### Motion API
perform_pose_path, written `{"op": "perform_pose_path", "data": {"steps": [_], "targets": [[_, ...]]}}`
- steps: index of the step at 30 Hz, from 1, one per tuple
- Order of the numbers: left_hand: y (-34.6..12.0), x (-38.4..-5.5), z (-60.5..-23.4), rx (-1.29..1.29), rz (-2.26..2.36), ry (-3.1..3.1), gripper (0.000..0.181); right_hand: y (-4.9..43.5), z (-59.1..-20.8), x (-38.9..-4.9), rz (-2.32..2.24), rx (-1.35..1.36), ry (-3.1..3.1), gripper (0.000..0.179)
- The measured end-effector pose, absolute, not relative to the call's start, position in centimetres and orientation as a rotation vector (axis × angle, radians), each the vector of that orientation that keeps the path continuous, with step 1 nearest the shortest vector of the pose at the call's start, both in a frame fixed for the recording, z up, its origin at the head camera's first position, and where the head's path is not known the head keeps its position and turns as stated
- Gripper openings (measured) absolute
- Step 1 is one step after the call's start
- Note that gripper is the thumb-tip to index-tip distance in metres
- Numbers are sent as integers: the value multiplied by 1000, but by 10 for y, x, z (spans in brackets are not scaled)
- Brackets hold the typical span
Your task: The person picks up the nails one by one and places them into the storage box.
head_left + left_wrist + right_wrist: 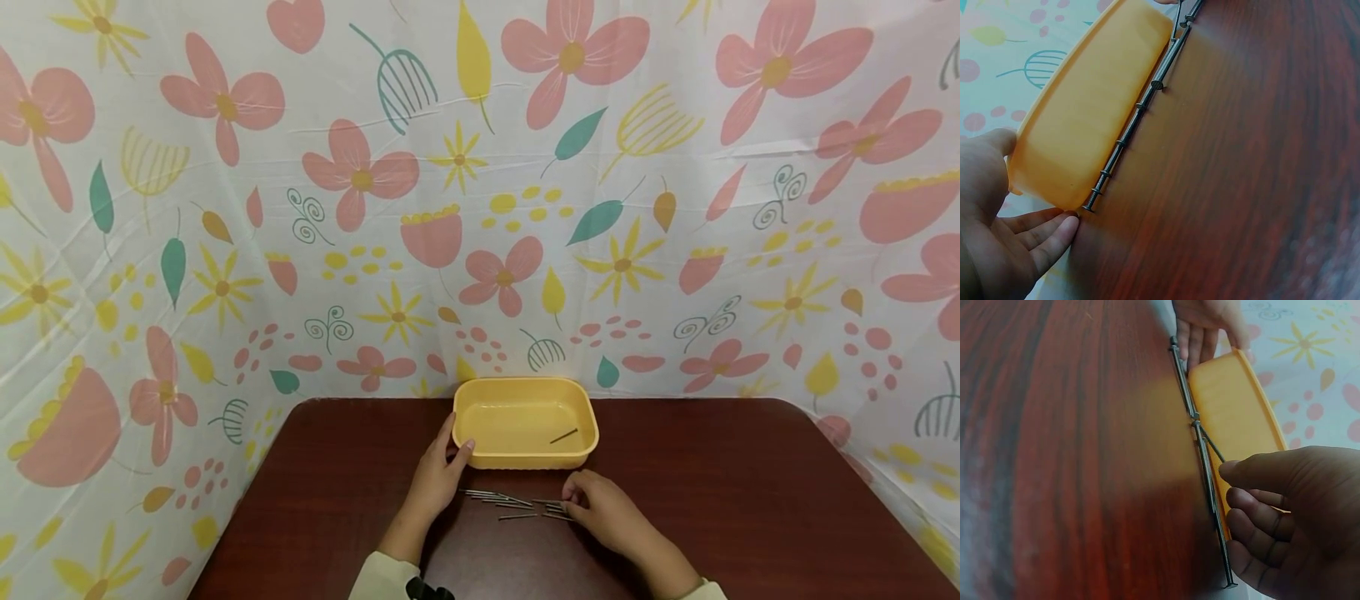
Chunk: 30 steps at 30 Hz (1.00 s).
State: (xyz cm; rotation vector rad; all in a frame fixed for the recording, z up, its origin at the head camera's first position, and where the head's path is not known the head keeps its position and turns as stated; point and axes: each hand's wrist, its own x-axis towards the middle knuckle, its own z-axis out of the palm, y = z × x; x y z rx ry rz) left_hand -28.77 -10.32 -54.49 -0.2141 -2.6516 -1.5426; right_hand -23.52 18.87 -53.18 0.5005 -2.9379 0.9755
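Note:
A yellow plastic basin (517, 461) stands at the back of the table with one nail (564, 436) in it. My left hand (438, 475) holds the basin's front left corner, the thumb at the front and the fingers along the left side. Several metal nails (495, 497) lie in a loose group on the table just in front of the basin. At the right end of this group, my right hand (607, 508) pinches a nail (1212, 444) between thumb and forefinger. One end of that nail is hidden by the fingertips.
The dark red-brown wooden table (712, 467) has rounded back corners. A white cloth (450, 325) printed with flowers and leaves hangs behind it and along the sides. One nail (517, 517) lies slightly nearer the front than the group.

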Motion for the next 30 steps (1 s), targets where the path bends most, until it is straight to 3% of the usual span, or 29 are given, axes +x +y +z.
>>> {"op": "perform_pose_path", "data": {"steps": [21,30], "targets": [[-103,-289,-546,-201,-1539,-2654,72,186,-519,-235,993,527,-2778,14],[-103,-289,-546,-190,-1526,-2664,72,179,-511,-236,1036,417,-2712,17]]}}
